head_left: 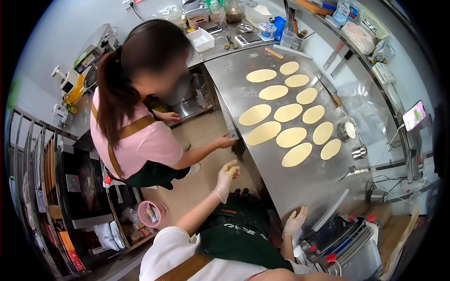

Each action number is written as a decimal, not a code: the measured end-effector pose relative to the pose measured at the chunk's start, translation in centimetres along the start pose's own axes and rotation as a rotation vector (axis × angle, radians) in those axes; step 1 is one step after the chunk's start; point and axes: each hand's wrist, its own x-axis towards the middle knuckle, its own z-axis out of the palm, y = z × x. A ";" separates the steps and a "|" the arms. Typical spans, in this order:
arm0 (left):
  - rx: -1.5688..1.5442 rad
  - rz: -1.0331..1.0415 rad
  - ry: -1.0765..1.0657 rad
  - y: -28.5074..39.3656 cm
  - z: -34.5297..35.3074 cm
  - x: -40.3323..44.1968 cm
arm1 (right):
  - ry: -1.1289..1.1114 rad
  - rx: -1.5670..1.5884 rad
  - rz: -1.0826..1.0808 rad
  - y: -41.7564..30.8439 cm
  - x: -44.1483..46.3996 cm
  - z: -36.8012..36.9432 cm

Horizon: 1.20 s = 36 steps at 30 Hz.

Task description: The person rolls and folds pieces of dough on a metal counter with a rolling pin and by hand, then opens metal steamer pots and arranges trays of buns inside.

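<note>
Flat dough pieces [273, 92], thirteen of them, lie in rows on the shiny metal worktop [304, 185]. They are pale yellow and oval, and small gaps show between many of them. My left hand [228, 175] wears a thin glove and is up in front of me, beside the worktop's edge. Its fingers are curled in, but I cannot tell if the tips touch. My right hand [295, 221] has a glove too. It is at the near end of the worktop with its fingers spread out, close to a long white stick [331, 210]. I cannot tell if it touches the top. Another person in a pink shirt [159, 145] stands across the corner, with one hand [226, 141] near the worktop's side.
</note>
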 end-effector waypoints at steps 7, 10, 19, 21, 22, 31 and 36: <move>0.089 -0.094 -0.079 -3.4 -8.9 -6.2 | -0.062 -0.129 0.184 0.0 -5.4 -1.6; 0.085 -0.099 -0.080 -4.0 -11.5 -6.5 | -0.189 -0.195 0.298 1.4 -6.5 -0.8; -0.183 -0.063 0.042 -3.1 -12.0 -5.1 | -0.459 -0.301 0.314 1.1 -6.4 -1.5; -0.182 -0.070 0.013 -3.1 -11.3 -4.2 | -0.473 -0.318 0.299 1.6 -6.7 -1.6; -0.160 -0.083 0.004 -2.8 -10.7 -4.0 | -0.488 -0.310 0.294 1.7 -6.6 -1.7; -0.114 -0.119 -0.159 -2.2 -6.0 -1.4 | -0.510 -0.295 0.244 2.6 -6.5 -1.6; -0.068 -0.143 -0.161 -2.0 -3.3 -2.3 | -0.509 -0.287 0.212 1.7 -5.8 -3.2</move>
